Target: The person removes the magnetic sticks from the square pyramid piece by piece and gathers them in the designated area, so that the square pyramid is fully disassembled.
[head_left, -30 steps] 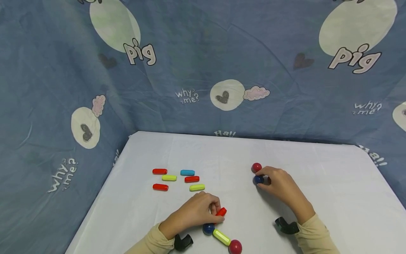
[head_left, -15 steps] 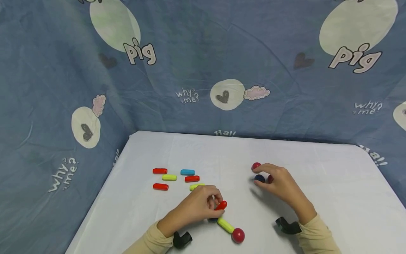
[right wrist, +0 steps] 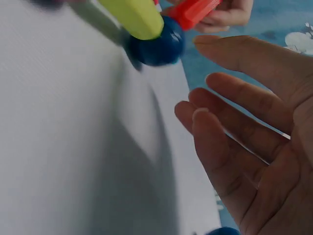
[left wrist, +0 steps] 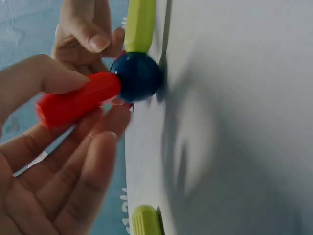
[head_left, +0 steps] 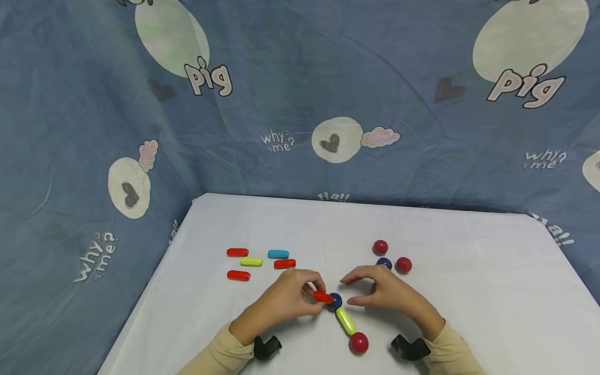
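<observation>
My left hand (head_left: 289, 298) pinches a short red rod (head_left: 321, 296) between thumb and fingers. That rod's end meets a dark blue ball (left wrist: 139, 77). From the ball a yellow-green rod (head_left: 345, 321) runs down to a shiny red ball (head_left: 359, 343), so the pieces form a bent chain. Just right of the blue ball, my right hand (head_left: 394, 292) has its thumb and fingers spread around air, holding nothing. In the right wrist view its fingertips (right wrist: 208, 40) come close to the blue ball without reaching it.
Several loose rods lie at the left of the white table (head_left: 492, 291), among them a blue rod (head_left: 278, 254) and a red rod (head_left: 238, 275). Behind my right hand sit two red balls (head_left: 403, 265) and a blue ball (head_left: 384, 262). A printed blue cloth (head_left: 300, 94) hangs behind.
My right hand has left the loose balls and come toward the chain. My left hand has raised and turned the red rod, and the joined pieces have shifted to the right and away from me.
</observation>
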The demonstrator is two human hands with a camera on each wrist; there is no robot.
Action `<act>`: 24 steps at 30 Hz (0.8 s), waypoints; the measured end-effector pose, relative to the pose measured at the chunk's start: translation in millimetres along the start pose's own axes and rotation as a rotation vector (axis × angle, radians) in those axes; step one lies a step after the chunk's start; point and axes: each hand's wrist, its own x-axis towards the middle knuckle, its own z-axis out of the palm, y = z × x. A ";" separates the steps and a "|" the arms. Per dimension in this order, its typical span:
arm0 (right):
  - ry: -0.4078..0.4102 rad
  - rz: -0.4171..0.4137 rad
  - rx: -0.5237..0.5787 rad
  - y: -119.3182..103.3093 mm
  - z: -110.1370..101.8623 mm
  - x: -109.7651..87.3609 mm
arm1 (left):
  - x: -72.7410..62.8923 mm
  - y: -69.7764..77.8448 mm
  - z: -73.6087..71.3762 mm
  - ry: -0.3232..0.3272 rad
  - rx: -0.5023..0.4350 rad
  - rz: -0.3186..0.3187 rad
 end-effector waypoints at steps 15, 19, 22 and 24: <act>-0.036 -0.015 0.187 17.0 28.3 6.8 | 0.0 -5.9 4.0 -0.011 0.193 -0.087; -0.041 -0.009 0.219 19.0 31.3 7.3 | 0.4 -7.0 4.6 -0.021 0.202 -0.094; -0.038 -0.011 0.230 19.3 32.3 7.7 | 0.9 -7.8 5.0 -0.022 0.210 -0.094; -0.036 -0.010 0.232 19.5 32.8 8.1 | 0.6 -8.3 5.1 -0.018 0.213 -0.088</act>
